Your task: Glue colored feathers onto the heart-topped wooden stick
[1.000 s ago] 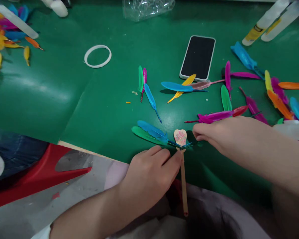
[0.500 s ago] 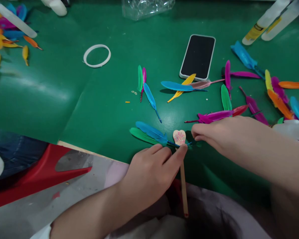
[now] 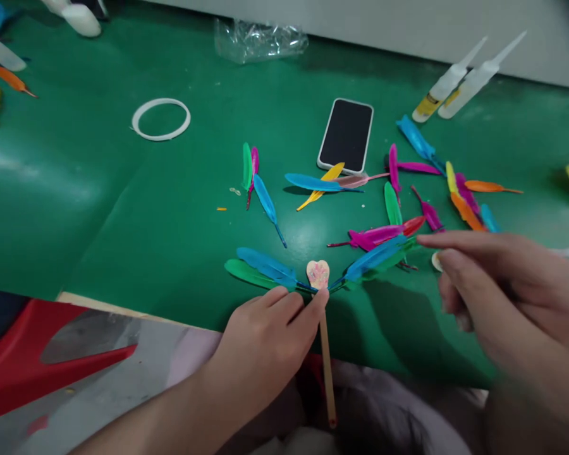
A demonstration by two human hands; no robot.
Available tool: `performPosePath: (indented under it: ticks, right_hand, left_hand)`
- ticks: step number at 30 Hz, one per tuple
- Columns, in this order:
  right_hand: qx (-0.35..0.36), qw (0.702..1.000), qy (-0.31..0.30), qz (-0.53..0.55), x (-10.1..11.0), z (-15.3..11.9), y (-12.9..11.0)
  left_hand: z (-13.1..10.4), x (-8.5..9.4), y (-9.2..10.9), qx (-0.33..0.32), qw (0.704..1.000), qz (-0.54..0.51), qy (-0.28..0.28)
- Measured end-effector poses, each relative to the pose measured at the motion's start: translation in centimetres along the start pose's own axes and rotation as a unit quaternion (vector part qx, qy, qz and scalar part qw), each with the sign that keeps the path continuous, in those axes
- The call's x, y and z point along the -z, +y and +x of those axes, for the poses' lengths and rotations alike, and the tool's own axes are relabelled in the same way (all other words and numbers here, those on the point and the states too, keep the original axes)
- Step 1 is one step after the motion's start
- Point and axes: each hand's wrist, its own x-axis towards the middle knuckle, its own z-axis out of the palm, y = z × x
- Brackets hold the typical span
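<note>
My left hand [image 3: 270, 335] is closed at the table's near edge, its fingertips pinching a thin wooden stick [image 3: 329, 373] just below a pale heart-shaped piece [image 3: 318, 274] with pink glitter. The quills of a blue feather [image 3: 268, 265] and a green feather [image 3: 246, 273] meet there on the left. Another blue feather [image 3: 377, 258], with a green one [image 3: 382, 270] beneath it, slants out to the right. My right hand [image 3: 493, 284] is open, index finger stretched toward the tips of that right pair; whether it touches them I cannot tell.
Loose feathers, including magenta ones [image 3: 374, 237], lie scattered beyond my hands. A phone [image 3: 346, 136], two glue bottles [image 3: 439, 95], a white ring [image 3: 161, 120] and clear plastic [image 3: 260, 41] lie farther back. A red stool [image 3: 9, 373] stands below the edge at left.
My right hand has moved right, away from the heart, and its fingers have opened out. The right-hand blue and green feathers now show. My left hand keeps its pinch; the view has shifted.
</note>
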Motion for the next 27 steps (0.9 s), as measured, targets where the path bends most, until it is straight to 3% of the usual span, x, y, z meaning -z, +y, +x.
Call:
performPosePath:
  ticks: [1,3,8,15,22,27]
  right_hand:
    - [-0.06,0.998,0.03,0.004,0.1,-0.9,0.0]
    - [-0.102,0.994,0.038,0.025,0.2,-2.1,0.8]
    - [-0.121,0.986,-0.059,0.095,-0.7,-2.3,4.5]
    - [-0.18,0.943,-0.171,0.22,-3.3,-0.2,4.8]
    - [-0.174,0.954,-0.127,0.208,-3.9,1.1,4.7]
    - [-0.131,0.965,-0.109,0.197,-3.0,0.6,4.2]
  left_hand:
    - [0.0,0.0,0.0,-0.002,1.0,0.001,0.003]
    - [0.0,-0.1,-0.1,-0.001,1.0,0.005,0.013]
    - [0.2,-0.2,-0.1,0.002,1.0,0.005,0.018]
    - [0.2,-0.1,0.1,0.016,1.0,0.011,0.018]
    - [0.2,0.4,-0.1,0.025,0.999,-0.023,0.027]
    - [0.3,1.9,-1.7,0.114,0.988,-0.038,0.1]
